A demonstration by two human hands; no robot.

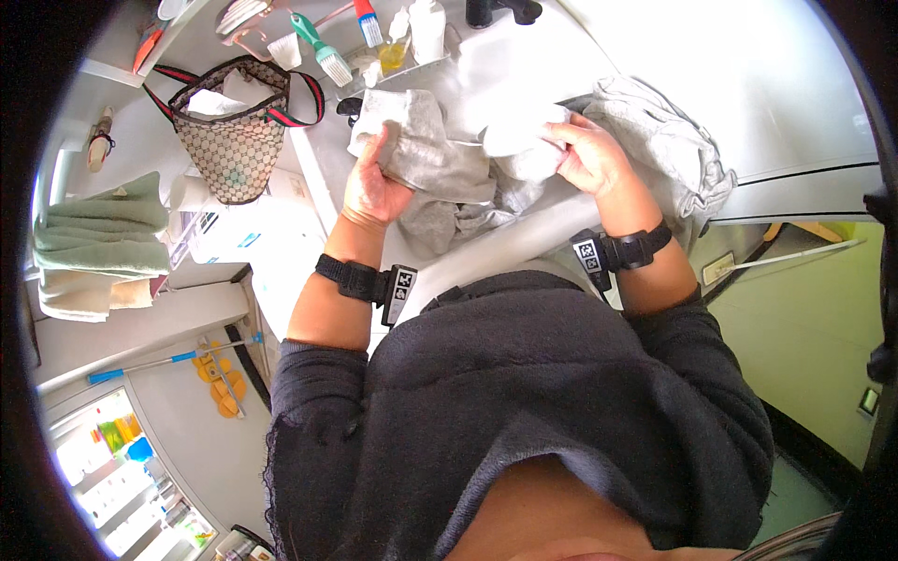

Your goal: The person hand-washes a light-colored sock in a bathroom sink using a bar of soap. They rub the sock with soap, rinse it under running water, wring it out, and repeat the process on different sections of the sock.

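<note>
A light grey folded cloth [438, 158] hangs from my left hand [373, 184], the thumb lying over its near edge. My right hand [591, 156] pinches a bunched white cloth [520, 144] between thumb and fingers, to the right of the grey one. Beneath both, a crumpled heap of grey fabric [449, 221] rests in a white basin [519, 235]. Another rumpled grey garment [649, 130] drapes over the basin's right side, beyond my right wrist.
Behind my hands, a clear tray [421, 70] holds a white bottle [426, 31]; a green-handled brush [319, 49] hangs nearby. A black faucet [501, 10] stands at the back. A patterned bag [231, 147] and green towel [105, 217] hang left. A mop [221, 382] leans lower left.
</note>
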